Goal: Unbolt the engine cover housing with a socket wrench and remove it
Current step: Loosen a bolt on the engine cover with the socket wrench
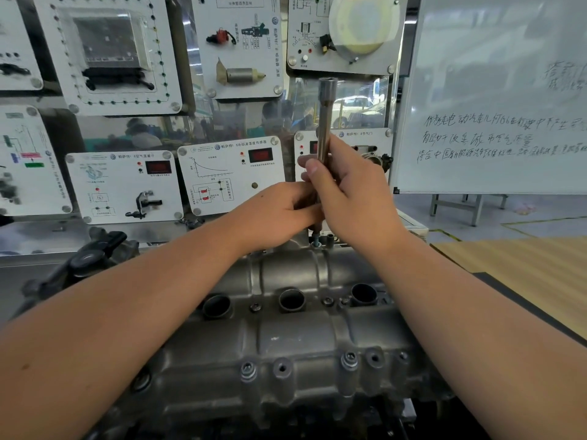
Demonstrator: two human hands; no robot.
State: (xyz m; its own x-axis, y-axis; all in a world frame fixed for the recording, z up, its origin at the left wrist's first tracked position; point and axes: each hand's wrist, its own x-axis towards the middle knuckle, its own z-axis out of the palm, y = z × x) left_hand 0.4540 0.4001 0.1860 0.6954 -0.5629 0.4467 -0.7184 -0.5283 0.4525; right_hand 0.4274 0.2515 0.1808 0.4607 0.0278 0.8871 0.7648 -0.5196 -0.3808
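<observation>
The grey cast engine cover housing (286, 338) fills the lower middle, with three round plug wells across its top and several bolts along its near edge. A long steel socket extension bar (325, 122) stands upright over the cover's far edge, its lower tip on a bolt (316, 242) there. My right hand (346, 192) grips the bar's middle, thumb across the front. My left hand (279, 214) curls around the bar's lower part, just left of and below the right hand. The bar's lower end is mostly hidden by both hands.
Behind the engine stands a display wall of white sensor training panels (228, 176). A whiteboard (495, 100) with handwriting is at the right. A wooden bench top (524, 268) lies to the right of the engine. A black engine part (85, 258) sits at the left.
</observation>
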